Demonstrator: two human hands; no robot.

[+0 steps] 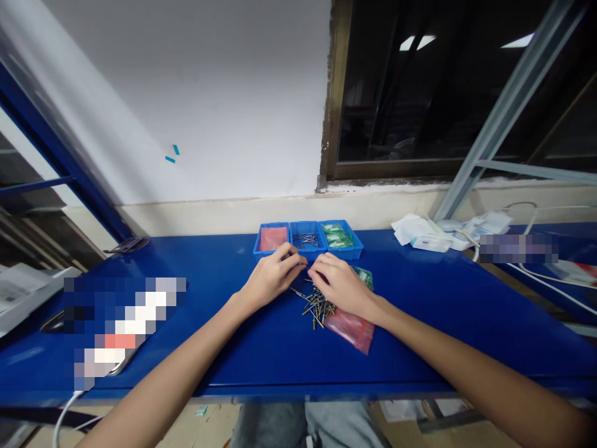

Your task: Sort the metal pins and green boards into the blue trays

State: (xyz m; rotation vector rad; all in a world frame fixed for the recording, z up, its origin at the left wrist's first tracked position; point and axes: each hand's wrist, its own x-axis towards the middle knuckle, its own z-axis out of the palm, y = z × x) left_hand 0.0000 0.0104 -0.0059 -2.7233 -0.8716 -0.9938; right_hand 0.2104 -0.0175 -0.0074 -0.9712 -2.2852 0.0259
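Note:
My left hand (275, 277) is closed, its fingertips pinched near the front of the blue bins. Close beside it, my right hand (342, 283) has its fingers curled together above a pile of metal rivet-like pins (318, 310). What either hand holds is too small to make out. A red plastic bag (349, 330) lies under my right wrist, and a green bag (364, 277) shows behind that hand. Three joined blue bins hold a red bag (273, 238), loose metal pins (306, 239) and green bags (336, 236).
The blue table (224, 261) meets a wall at the back. White packets (422, 233) and cables are at the right rear. A blurred-out device with a white cable lies at the left, near a white tray (32, 295). Metal posts rise on both sides.

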